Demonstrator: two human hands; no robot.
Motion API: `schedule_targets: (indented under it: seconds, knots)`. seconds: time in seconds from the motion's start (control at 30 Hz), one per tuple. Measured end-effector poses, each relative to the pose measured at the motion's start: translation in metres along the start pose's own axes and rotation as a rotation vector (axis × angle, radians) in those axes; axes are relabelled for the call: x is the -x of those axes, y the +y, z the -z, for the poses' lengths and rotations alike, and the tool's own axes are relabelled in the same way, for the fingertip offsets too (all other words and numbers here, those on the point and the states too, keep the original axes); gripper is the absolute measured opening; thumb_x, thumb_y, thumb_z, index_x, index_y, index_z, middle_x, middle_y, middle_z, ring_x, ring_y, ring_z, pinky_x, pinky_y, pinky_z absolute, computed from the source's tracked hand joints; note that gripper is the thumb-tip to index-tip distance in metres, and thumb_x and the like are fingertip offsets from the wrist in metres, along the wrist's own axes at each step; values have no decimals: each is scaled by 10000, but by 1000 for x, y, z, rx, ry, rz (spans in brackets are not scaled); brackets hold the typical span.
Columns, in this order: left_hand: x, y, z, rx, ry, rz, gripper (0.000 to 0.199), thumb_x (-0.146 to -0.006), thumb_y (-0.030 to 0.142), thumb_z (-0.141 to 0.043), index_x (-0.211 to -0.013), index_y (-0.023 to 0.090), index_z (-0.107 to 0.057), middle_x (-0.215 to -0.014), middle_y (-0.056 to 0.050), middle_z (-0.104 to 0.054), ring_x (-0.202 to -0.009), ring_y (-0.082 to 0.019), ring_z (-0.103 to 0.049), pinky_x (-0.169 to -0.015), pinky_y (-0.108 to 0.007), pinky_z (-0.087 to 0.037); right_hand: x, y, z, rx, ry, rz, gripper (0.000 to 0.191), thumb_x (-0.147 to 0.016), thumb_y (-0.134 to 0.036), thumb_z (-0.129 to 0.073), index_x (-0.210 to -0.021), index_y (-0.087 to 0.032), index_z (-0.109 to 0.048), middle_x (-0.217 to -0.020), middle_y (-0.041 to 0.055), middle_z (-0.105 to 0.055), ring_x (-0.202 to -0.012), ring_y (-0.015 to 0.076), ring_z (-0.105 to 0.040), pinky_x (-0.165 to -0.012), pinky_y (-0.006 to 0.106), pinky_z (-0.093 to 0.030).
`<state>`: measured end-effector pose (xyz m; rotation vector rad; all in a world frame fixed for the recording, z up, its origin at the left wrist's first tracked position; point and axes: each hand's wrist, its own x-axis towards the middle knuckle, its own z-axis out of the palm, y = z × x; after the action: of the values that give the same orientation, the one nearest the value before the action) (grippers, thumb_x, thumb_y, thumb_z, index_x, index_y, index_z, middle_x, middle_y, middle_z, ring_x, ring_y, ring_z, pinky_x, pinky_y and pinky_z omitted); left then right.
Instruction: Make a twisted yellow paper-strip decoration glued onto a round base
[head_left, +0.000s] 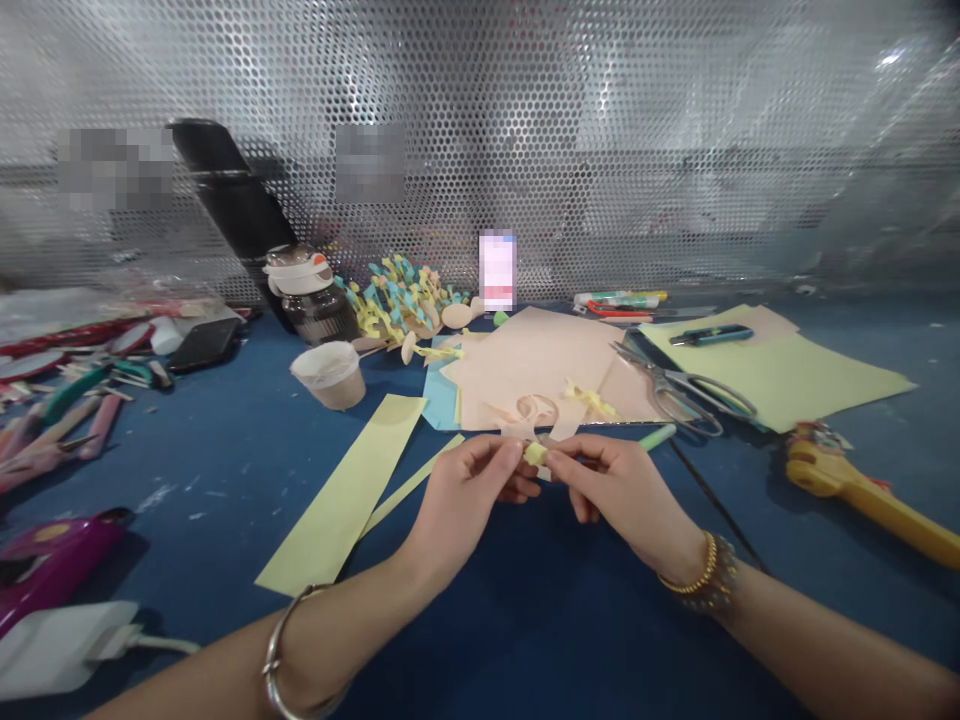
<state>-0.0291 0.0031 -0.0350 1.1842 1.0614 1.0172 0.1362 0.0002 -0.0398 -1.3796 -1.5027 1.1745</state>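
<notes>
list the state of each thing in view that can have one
yellow scrap, held
left hand, grip closed on yellow scrap
right hand, grip closed on yellow scrap
standing phone, lit
bottle, upright, lidded
cup, upright
scissors, lying down, open or shut unclear
cutter, lying down
wide yellow strip, lying flat

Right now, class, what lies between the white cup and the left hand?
In the head view, a wide yellow strip, then a narrow strip nearer the left hand.
</notes>
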Motion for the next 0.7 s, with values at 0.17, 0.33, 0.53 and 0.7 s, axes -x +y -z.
schedule_targets:
  seconds: [0.17,0.33,0.53,0.7]
  knots:
    - [0,-1,1,-17,36,18,199,-790,340,-638,-784,143,-662,-716,-26,-691,-611,-109,-646,-599,-201,-531,0,-2,-1,-62,-34,17,238,-832,-370,-553,-794,-163,-664,-444,-54,-489,-362,62,-441,-366,179,-315]
    - [0,1,0,-28,56,33,199,-783,341,-640,-766,144,-666,-707,-28,-694,-590,-114,-649,-589,-214,-535,1,-5,-1,-31,-31,13,232,-822,-354,-560,-736,-159,-652,-420,-53,-485,-358,64,-430,-374,184,-332]
    - [0,1,1,-37,64,30,192,-778,338,-643,-756,149,-666,-685,-22,-688,-570,-108,-641,-574,-210,-530,2,-4,-1,-40,-31,18,221,-821,-341,-566,-716,-163,-646,-423,-57,-480,-361,62,-435,-371,181,-335]
    - [0,1,1,-47,65,14,193,-785,336,-637,-761,147,-667,-680,-19,-683,-565,-105,-636,-562,-200,-527,2,-3,-1,-24,-35,26,225,-826,-343,-565,-713,-168,-650,-424,-55,-487,-366,62,-442,-379,179,-342]
